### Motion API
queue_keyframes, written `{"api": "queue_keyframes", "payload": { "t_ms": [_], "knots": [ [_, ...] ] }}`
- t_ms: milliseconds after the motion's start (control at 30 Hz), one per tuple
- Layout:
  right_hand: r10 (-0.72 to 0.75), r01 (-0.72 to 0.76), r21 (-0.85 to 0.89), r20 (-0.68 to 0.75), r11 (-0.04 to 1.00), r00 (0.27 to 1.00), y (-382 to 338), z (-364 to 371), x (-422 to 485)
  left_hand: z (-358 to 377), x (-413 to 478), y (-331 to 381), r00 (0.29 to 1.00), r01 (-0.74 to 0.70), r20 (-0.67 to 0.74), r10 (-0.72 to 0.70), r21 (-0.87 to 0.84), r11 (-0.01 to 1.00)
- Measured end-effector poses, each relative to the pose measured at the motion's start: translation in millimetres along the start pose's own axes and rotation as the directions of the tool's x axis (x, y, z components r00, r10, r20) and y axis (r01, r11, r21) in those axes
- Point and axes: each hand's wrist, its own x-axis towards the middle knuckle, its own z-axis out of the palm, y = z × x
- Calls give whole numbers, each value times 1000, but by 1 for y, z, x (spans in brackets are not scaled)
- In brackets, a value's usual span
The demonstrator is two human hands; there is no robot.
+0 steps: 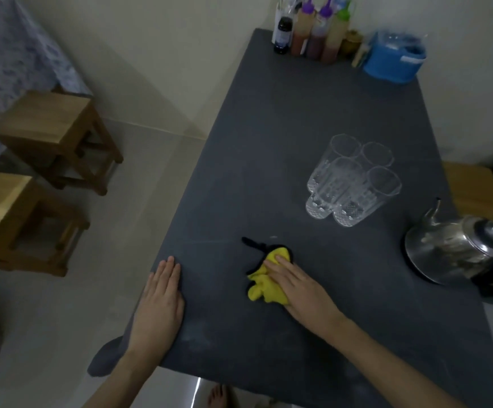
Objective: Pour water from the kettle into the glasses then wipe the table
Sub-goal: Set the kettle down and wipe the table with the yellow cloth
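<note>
A crumpled yellow cloth with a black edge lies near the front middle of the dark grey table. My right hand presses flat on the cloth, fingers together and pointing up-left. My left hand lies flat on the table's left edge, holding nothing. Several clear patterned glasses stand clustered right of centre. A steel kettle sits at the right edge on a black base, spout towards the glasses.
Sauce bottles and a blue tub stand at the table's far end. Wooden stools are on the floor to the left, another stool to the right. A bare foot shows below the front edge.
</note>
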Motion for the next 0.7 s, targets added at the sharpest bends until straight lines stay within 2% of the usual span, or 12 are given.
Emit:
{"api": "queue_keyframes", "payload": {
  "t_ms": [100,167,200,300,400,467,567,700],
  "knots": [
    [283,-266,154,-94,951,955,3,1,-18,9,-5,25,997,80,-17,-81,-43,996],
    [376,-343,228,-122,911,918,-8,6,-14,14,-9,37,998,61,-26,-62,-52,997],
    [377,-341,228,-135,912,916,-14,10,-10,16,-11,41,999,31,-23,-32,-48,998],
    [252,-226,183,-139,957,958,-31,21,5,22,-16,45,998,-67,4,67,-30,997],
    [60,-41,122,-157,992,986,-41,27,9,22,-15,50,996,-92,11,92,-32,995],
    [-25,32,46,-149,998,988,-37,24,6,19,-12,54,995,-99,9,100,-55,994],
    [-64,63,-13,-101,998,993,-20,18,-11,16,-6,66,989,-140,33,142,-38,989],
    [-27,26,-23,-57,999,998,-3,10,-47,29,1,99,946,-316,103,307,84,945]
  ]
}}
